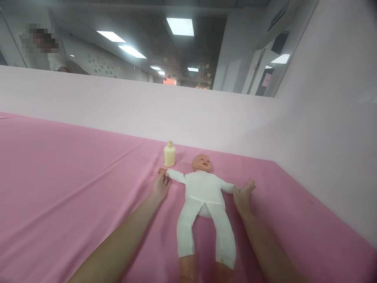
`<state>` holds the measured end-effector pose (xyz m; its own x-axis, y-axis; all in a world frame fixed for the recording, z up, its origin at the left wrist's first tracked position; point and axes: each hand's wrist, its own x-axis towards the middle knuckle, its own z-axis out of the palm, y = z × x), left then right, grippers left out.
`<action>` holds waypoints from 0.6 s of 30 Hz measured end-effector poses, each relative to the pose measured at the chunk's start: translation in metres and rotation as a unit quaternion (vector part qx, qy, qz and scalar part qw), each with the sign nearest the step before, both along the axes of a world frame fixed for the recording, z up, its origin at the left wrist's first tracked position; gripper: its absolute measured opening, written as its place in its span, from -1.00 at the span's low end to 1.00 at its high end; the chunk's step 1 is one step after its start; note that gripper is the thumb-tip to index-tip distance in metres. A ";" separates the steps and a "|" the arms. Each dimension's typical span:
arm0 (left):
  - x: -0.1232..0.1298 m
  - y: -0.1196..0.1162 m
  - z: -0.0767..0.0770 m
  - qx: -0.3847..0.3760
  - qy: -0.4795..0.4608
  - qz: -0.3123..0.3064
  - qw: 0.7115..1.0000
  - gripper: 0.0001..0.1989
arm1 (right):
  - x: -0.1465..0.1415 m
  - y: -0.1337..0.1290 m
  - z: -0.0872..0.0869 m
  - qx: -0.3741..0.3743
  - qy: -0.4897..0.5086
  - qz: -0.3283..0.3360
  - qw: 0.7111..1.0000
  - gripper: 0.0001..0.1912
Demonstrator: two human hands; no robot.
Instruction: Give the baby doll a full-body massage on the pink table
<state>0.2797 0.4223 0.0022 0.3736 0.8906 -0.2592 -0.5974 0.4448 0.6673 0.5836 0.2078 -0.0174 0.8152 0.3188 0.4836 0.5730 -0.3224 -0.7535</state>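
A baby doll (205, 188) in a white outfit lies face up on a pink cloth (88, 169), both arms stretched out sideways. At the left, my left hand (161, 186) is closed round the doll's wrist, just below the doll's small hand. My right hand (243, 196) grips the doll's other arm near its wrist, and its fingers partly hide the end of the white sleeve. A pale yellow pump bottle (169, 154) stands upright beside the doll's head, just beyond my left hand.
Behind the cloth rises a low white wall (147, 106) with a window or mirror (200, 51) above it. Another white wall (332, 137) borders the right side. A person (59, 63) shows at the upper left, blurred.
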 end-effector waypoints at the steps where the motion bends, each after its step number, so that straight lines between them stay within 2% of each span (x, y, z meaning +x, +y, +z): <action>1: -0.001 0.002 0.000 0.009 0.000 0.004 1.000 -0.74 | -0.001 0.000 0.001 -0.002 0.002 0.001 1.000 -0.07; 4: -0.001 0.005 -0.002 0.049 -0.004 -0.010 0.999 -0.72 | -0.009 0.000 0.008 0.003 -0.004 0.017 1.000 -0.08; 6: 0.000 0.004 -0.004 0.090 0.005 -0.022 0.996 -0.72 | -0.020 0.000 0.019 0.021 -0.024 0.040 0.999 -0.12; 8: 0.002 0.003 -0.006 0.132 0.024 -0.022 0.991 -0.72 | -0.036 0.000 0.037 0.042 -0.043 0.078 0.995 -0.20; 10: 0.003 0.000 -0.007 0.167 0.033 -0.027 0.985 -0.72 | -0.058 0.002 0.061 0.042 -0.040 0.143 0.988 -0.34; 12: 0.004 -0.007 -0.005 0.210 0.028 -0.062 0.975 -0.71 | -0.084 0.007 0.083 -0.004 -0.016 0.263 0.965 -0.48; 14: 0.006 -0.017 -0.002 0.275 0.030 -0.119 0.954 -0.70 | -0.112 0.016 0.097 -0.076 0.014 0.400 0.913 -0.54; 16: 0.008 -0.029 -0.001 0.349 0.057 -0.189 0.916 -0.66 | -0.135 0.026 0.097 -0.129 0.011 0.497 0.858 -0.50; 18: 0.010 -0.040 -0.002 0.407 0.093 -0.249 0.874 -0.60 | -0.151 0.034 0.087 -0.137 -0.036 0.526 0.838 -0.51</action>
